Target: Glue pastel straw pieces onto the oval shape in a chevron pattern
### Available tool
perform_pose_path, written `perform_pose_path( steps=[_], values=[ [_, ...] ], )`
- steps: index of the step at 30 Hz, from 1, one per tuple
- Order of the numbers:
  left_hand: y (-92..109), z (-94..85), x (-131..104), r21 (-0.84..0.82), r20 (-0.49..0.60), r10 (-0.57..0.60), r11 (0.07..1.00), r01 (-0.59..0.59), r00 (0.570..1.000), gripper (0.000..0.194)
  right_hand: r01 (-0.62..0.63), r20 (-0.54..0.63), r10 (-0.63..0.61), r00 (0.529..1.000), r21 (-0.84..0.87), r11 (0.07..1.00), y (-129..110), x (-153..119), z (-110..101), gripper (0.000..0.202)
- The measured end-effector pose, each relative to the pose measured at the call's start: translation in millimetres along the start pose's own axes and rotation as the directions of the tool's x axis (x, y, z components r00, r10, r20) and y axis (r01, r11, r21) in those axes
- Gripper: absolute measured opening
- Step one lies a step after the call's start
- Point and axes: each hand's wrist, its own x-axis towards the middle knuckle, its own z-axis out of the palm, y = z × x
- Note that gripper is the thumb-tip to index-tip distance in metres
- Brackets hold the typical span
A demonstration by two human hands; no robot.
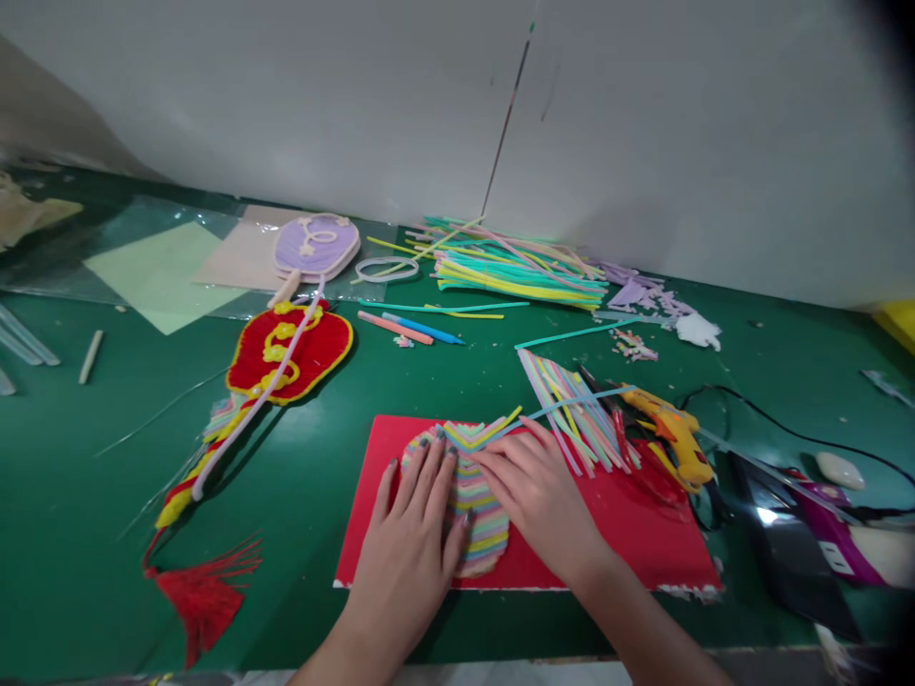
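My left hand (411, 529) lies flat, fingers stretched out, on a rounded piece covered in pastel pipe cleaner stripes (482, 519). My right hand (543, 491) pinches a blue pipe cleaner (564, 404) at the upper edge of that piece, and the pipe cleaner's free end slants up to the right. Under both hands is a red board (607, 534). A row of cut pastel pipe cleaners (572, 405) rests on its upper right part. The exact contact of my right fingertips is partly hidden.
A yellow glue gun (672, 433) with a black cord and pliers (619, 424) lie to the right. Behind are a pipe cleaner bundle (521, 272) and two pens (407, 329). Leftward lie a red fan (286, 353) with a tassel (204, 605) and a purple fan (315, 243).
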Motion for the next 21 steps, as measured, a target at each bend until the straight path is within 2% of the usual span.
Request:
perform_pose_path(
  steps=[5,11,16,21],
  values=[
    [-1,-0.7,0,-0.022,0.014,-0.004,1.0,0.004,1.0,0.052,0.085,0.079,-0.084,0.993,-0.001,0.996,12,2,-2,0.025],
    [-1,-0.4,0,-0.001,0.011,0.008,1.0,-0.008,1.0,0.051,0.308,0.111,-0.297,0.949,-0.099,0.946,20,10,-9,0.031],
    [-1,-0.4,0,0.004,0.017,0.009,1.0,-0.009,1.0,0.051,0.403,0.065,-0.398,0.915,-0.083,0.912,29,18,-9,0.03],
    [-2,-0.7,-1,0.026,0.023,0.016,1.0,-0.017,1.0,0.052,0.406,0.014,-0.407,0.913,0.031,0.913,40,20,-3,0.027]
  ],
)
